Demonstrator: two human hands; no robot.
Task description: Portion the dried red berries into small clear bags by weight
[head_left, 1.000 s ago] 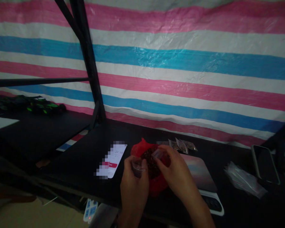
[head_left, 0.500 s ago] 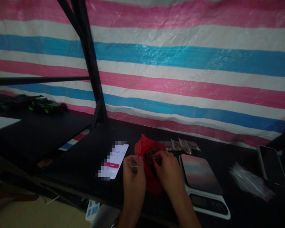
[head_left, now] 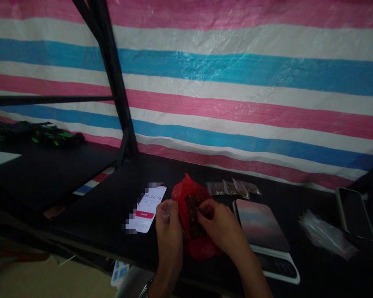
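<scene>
Right, head view: left hand (head_left: pixel 169 225) pinches small clear bag (head_left: pixel 165 208) between thumb and fingers, just left of red bag (head_left: pixel 186 194). Right hand (head_left: pixel 219 225) reaches into red bag's open mouth, fingertips closed on dark bits (head_left: pixel 192 203) inside. Red bag sits on black table (head_left: pixel 112 207), near front edge. Lit phone (head_left: pixel 149 209) just left of hands. Scale (head_left: pixel 261 225) just right. Filled small packets (head_left: pixel 233 188) lie behind scale, near striped tarp (head_left: pixel 236 82). Pile of empty clear bags (head_left: pixel 326 236) and dark phone (head_left: pixel 354 213) far right.
</scene>
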